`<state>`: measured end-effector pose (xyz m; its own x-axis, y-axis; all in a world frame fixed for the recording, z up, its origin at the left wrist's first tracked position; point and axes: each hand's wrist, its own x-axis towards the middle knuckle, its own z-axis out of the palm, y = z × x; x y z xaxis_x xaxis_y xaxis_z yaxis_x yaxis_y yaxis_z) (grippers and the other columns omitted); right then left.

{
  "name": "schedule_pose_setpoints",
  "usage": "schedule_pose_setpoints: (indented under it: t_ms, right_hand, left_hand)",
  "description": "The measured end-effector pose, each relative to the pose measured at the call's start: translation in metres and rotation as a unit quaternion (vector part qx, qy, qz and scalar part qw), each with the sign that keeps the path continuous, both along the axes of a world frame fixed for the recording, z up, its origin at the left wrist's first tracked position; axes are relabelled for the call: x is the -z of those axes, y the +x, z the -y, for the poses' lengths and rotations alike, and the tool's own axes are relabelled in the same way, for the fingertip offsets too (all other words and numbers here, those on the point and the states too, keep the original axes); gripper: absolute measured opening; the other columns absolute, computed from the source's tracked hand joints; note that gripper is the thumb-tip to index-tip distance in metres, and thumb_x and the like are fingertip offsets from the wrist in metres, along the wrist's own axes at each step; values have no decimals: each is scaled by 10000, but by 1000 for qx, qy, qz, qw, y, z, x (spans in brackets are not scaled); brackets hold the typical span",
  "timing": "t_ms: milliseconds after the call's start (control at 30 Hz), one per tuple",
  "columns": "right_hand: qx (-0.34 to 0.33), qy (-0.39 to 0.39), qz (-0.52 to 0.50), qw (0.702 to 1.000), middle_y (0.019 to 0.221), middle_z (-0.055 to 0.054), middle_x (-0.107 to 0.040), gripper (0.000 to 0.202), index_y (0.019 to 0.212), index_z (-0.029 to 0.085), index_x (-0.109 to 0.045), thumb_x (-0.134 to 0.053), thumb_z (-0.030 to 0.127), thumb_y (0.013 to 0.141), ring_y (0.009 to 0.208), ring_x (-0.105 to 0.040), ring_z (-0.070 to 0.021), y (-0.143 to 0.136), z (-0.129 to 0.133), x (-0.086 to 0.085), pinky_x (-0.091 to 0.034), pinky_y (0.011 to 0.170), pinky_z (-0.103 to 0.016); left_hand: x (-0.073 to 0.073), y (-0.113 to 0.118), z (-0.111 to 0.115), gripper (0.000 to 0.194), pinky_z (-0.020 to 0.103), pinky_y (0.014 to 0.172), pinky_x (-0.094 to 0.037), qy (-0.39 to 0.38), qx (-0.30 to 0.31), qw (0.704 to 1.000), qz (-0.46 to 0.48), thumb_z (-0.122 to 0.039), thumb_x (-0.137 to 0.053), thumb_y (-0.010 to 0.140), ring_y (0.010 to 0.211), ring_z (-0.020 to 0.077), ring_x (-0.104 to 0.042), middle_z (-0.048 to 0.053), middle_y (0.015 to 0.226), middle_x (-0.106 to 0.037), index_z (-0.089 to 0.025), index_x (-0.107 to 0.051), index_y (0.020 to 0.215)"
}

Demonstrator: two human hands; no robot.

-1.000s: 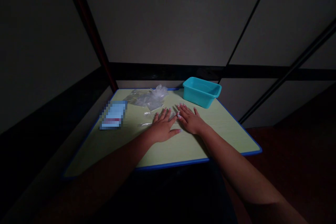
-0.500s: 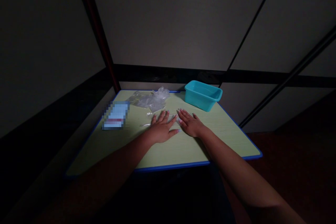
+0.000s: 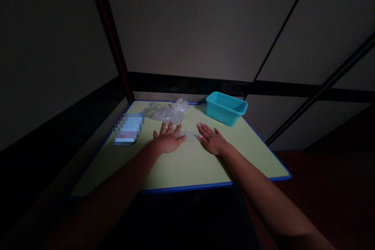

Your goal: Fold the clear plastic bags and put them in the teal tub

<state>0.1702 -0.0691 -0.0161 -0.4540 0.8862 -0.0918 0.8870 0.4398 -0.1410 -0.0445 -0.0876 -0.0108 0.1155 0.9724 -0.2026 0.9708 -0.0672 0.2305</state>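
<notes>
A flat piece of clear plastic (image 3: 190,135) lies on the pale green table (image 3: 187,168) between my two hands. My left hand (image 3: 168,139) rests palm down over its left part, fingers spread wide. My right hand (image 3: 212,140) lies palm down at its right end, fingers stretched out and nearly side by side. Just beyond my left fingertips is a crumpled heap of clear plastic (image 3: 171,111). How much of the flat piece is under my palms is hidden.
A turquoise basin (image 3: 224,114) stands at the table's back right corner. On the left side lies a blurred, pixelated light blue object (image 3: 129,129). Blue edging runs round the table, with dark-banded panels behind it.
My left hand has slid to the left over the plastic with its fingers spread, uncovering more of the flat piece. My right hand has stayed almost in place.
</notes>
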Motion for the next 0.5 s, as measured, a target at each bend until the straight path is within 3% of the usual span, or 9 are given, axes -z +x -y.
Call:
schedule_pose_setpoints:
  t_ms: [200,300,500]
  right_hand:
    - [1,-9,3,1000,1520,-12,-42,583,1463,214,-41,-103,450,933,1390,-33,-171,-1,2,-4,-113,1084,-515]
    - [1,-8,5,1000,1520,-10,-38,584,1463,218,-35,-103,453,933,1391,-28,-170,-1,2,-4,-112,1085,-513]
    - [5,-7,1,1000,1518,-22,-41,596,1464,197,-40,-119,456,932,1390,-35,-159,-1,0,-2,-105,1085,-516]
  left_hand:
    - [3,-7,-4,681,747,911,-126,6,-53,998,-26,-715,-123,817,1344,398,102,22,1514,85,-417,-38,1423]
    - [3,-6,-5,671,742,921,-110,46,-61,996,-45,-696,-145,831,1352,391,90,26,1521,53,-408,-29,1426]
    - [3,7,0,666,685,975,-95,130,-1,990,-59,-635,-231,866,1371,345,59,61,1525,9,-341,-91,1446]
